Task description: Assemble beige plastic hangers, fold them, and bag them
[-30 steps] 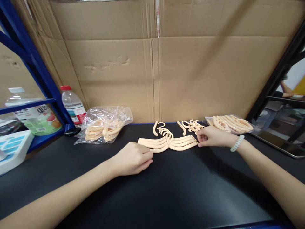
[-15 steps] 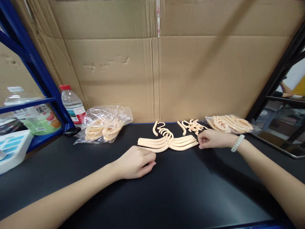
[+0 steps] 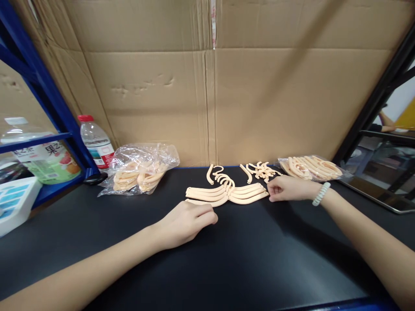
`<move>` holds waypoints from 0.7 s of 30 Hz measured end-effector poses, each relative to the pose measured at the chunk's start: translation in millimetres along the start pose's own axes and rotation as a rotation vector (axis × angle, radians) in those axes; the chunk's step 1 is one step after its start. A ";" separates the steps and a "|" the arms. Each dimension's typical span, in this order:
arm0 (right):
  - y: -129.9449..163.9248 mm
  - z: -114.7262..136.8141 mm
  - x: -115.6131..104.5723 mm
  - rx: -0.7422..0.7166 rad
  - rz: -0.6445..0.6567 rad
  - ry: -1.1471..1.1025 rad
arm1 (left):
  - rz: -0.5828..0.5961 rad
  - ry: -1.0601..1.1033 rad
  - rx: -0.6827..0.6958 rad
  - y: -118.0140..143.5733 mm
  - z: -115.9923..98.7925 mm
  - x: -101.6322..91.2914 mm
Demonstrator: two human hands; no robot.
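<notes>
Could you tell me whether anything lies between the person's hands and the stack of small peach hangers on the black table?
Nothing visible does. The left hand rests at the left end of the stack of hangers and the right hand touches its right end. The loose hooks lie behind the stack.

Left hand [image 3: 186, 222] palm-down, fingers loosely curled, right hand [image 3: 287, 188] fingers pinched

Clear bag of beige parts [image 3: 139, 169] and water bottle w/ red cap [image 3: 95, 141] lie far beyond left fingers. Another bagged batch [image 3: 311, 167] sits just beyond right fingers, cardboard wall [image 3: 207, 95] behind.
</notes>
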State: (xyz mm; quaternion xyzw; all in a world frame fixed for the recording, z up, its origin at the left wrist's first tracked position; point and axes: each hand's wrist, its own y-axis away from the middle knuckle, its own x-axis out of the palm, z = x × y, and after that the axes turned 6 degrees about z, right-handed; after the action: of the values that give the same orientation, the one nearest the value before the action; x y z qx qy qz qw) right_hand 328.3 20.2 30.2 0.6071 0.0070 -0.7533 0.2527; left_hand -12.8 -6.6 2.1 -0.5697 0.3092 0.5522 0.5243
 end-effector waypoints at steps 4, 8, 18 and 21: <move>0.6 1.2 -0.1 0.010 0.002 0.003 | -0.014 -0.008 0.027 -0.7 -0.2 -0.4; 1.1 2.3 0.0 0.021 0.002 0.010 | -0.012 -0.014 0.029 -0.9 -0.2 -0.6; 1.0 4.0 -1.1 0.021 0.007 0.008 | -0.005 -0.010 0.013 -0.1 0.4 0.3; 1.8 5.0 -1.2 0.029 0.010 0.003 | 0.010 -0.013 -0.004 0.2 0.4 0.3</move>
State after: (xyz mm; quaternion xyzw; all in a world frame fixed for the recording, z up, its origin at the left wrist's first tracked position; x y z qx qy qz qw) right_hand 324.7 17.6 33.1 0.6119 -0.0067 -0.7512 0.2476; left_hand -13.1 -6.2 1.9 -0.5657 0.3074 0.5591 0.5224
